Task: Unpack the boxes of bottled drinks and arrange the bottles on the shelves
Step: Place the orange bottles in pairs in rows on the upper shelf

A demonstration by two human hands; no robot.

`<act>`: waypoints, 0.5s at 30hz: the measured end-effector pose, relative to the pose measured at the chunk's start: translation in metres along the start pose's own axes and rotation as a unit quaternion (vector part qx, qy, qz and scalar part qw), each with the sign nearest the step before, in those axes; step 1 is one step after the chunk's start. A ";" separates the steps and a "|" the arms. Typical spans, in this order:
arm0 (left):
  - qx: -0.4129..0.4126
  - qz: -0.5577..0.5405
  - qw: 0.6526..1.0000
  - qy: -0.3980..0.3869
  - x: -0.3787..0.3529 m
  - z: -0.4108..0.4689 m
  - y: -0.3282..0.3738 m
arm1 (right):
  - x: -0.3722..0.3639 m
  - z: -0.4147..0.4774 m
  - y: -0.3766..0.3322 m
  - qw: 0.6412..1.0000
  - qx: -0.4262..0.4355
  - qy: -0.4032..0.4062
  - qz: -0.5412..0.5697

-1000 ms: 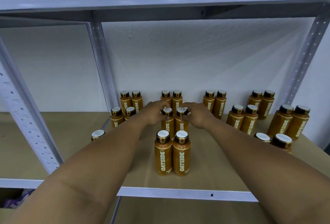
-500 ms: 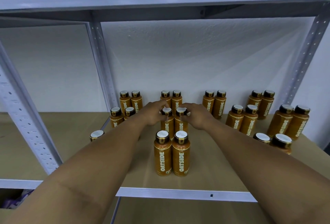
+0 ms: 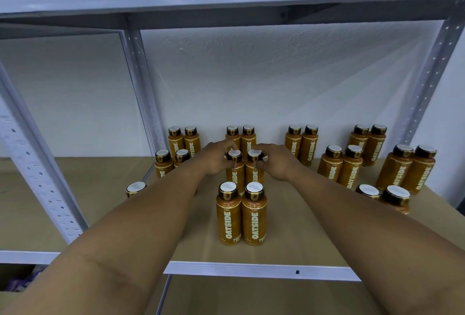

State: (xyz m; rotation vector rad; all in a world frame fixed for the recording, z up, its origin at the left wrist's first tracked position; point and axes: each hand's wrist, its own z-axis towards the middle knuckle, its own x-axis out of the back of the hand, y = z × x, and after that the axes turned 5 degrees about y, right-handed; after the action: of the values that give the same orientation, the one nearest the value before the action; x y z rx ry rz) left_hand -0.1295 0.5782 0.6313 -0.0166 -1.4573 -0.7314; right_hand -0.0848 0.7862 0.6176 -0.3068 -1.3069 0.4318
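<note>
— Reaching into the rack with both arms, then? What do the hands have?

— Each has a cap. The left hand (image 3: 216, 162) curls its fingertips round the black, white-topped cap of the left middle bottle (image 3: 235, 176), an orange plastic bottle with a cream "OATSIDE" label down its side. The right hand (image 3: 278, 164) pinches the cap of the right middle bottle (image 3: 254, 177), its twin.

— So the hands are close together?

— Nearly meeting at the fingertips, one bottle apiece. The two bottles stand upright, side by side and touching (as far as the hands let me see).

— And where on the shelf?

— In the middle of the brown board shelf with its pale metal front rim (image 3: 251, 268). Just in front of them stands the front pair (image 3: 228, 216), two more of the same orange bottles, pressed together near the rim. Just behind, against the white textured wall (image 3: 251, 76), stands the back pair (image 3: 248, 137).

— Anything either side?

— More of the same bottles in twos. The left group (image 3: 175, 140) stands beside the grey perforated metal upright (image 3: 146, 88) and is partly hidden by the left forearm. The right group (image 3: 351, 169) is spread in pairs from the wall toward the rim.
</note>
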 end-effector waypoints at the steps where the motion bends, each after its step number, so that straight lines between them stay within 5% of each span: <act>1: 0.000 0.002 1.000 -0.001 0.000 0.000 0.000 | 0.000 -0.001 0.000 1.000 0.003 0.000 -0.002; 15: 0.012 0.052 0.996 -0.065 0.016 -0.004 0.015 | 0.010 -0.001 -0.007 1.000 0.000 -0.021 -0.004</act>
State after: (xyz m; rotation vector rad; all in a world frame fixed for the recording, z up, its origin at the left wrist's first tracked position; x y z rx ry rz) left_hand -0.1203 0.5811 0.6507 -0.1228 -1.5780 -0.6361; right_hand -0.0805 0.7848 0.6289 -0.2944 -1.3494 0.4329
